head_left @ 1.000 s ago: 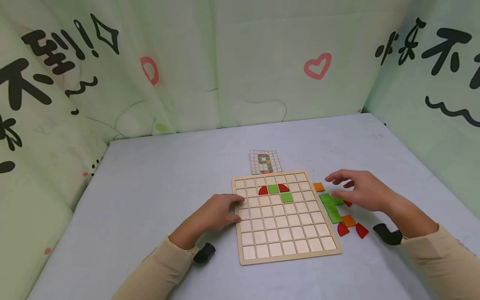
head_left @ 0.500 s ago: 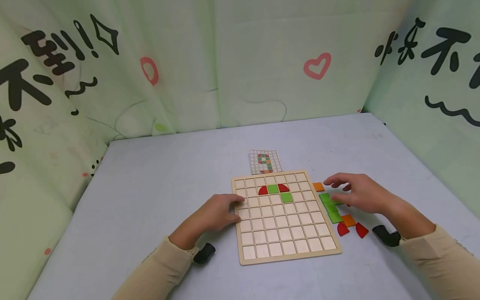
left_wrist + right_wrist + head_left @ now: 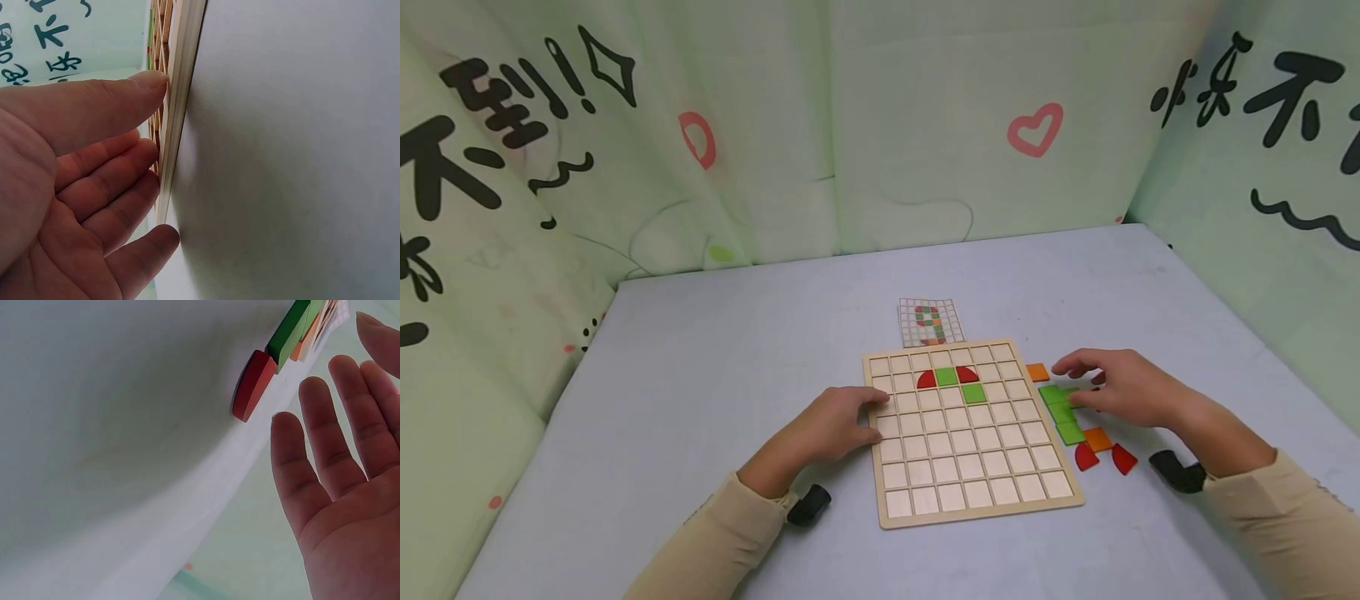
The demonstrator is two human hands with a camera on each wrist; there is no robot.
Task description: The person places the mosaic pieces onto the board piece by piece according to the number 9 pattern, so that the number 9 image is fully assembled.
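A wooden grid board (image 3: 937,473) lies on the table. Two red quarter-round pieces and two green square tiles (image 3: 973,392) sit in its upper cells. My left hand (image 3: 830,425) rests at the board's left edge; in the left wrist view its thumb and fingertips touch the rim. To the right of the board, my right hand (image 3: 1129,388) hovers with loosely bent fingers over a group of green tiles (image 3: 1062,413) and holds nothing. It partly covers that group. A red piece (image 3: 254,386) hidden from the head view shows in the right wrist view.
Behind the board lies a printed pattern card (image 3: 929,323). An orange tile (image 3: 1037,372) lies by the board's right edge. Nearer me are another orange tile (image 3: 1097,439) and two red pieces (image 3: 1123,459). Fabric walls (image 3: 917,125) enclose the white table (image 3: 737,333).
My right hand has shifted slightly, dropping a little nearer to me over the loose green tiles. The left hand and the board stay put.
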